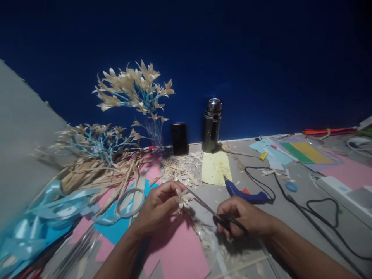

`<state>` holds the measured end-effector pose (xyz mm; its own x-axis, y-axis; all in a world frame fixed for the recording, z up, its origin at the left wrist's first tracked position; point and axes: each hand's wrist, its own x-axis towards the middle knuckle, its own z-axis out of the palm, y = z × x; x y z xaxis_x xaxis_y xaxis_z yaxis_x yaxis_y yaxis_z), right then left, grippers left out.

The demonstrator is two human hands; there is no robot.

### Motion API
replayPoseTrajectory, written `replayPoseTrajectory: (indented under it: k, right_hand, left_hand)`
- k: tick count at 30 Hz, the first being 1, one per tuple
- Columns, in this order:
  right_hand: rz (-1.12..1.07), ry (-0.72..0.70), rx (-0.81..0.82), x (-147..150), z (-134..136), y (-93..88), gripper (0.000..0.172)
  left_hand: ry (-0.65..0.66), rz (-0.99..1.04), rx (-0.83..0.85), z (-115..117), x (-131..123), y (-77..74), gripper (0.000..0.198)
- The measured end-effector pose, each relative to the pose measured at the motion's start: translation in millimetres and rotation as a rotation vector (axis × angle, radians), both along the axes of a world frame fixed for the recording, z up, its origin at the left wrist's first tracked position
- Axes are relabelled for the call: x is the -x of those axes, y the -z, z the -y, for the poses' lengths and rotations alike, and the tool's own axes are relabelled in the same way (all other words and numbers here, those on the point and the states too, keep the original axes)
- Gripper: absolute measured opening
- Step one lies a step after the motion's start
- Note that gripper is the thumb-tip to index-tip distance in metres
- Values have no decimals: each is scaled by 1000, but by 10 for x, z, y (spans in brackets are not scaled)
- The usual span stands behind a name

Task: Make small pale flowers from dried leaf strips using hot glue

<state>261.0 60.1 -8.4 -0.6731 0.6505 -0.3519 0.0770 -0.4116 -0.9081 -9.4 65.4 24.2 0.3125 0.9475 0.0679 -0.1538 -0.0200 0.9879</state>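
Between the fingertips of my left hand (162, 203) is a small pale husk flower (184, 199) with pointed petals. My right hand (240, 217) is closed round the black handles of a pair of scissors (203, 204). Their blades point up and left, with the tips close beside the flower; whether they touch it I cannot tell. Under my hands lie pink paper sheets (180, 248) and scattered pale scraps (207, 236). A blue glue gun (247, 195) rests just beyond my right hand, its nozzle toward a stained yellow paper (216, 168).
Finished husk flowers on blue stems (136, 85) stand in a clear vase at the back. A dark flask (212, 126) and a phone (179, 139) stand by the wall. Blue ribbon (64, 205) and dry husks (95, 174) lie left. A black cable (314, 228) and white power strip (348, 197) lie right.
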Motion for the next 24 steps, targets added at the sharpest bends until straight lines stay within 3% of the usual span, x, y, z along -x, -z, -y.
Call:
replayPoseTrajectory:
  k: [6,24]
  right_hand:
    - [5,17,-18,13,15,-54,32]
    - [-10,40,-16,4,29,-76,38]
  left_hand:
    - [12,-46,9,1,14,17,25]
    - [17,-75,5,-19,50,18,22]
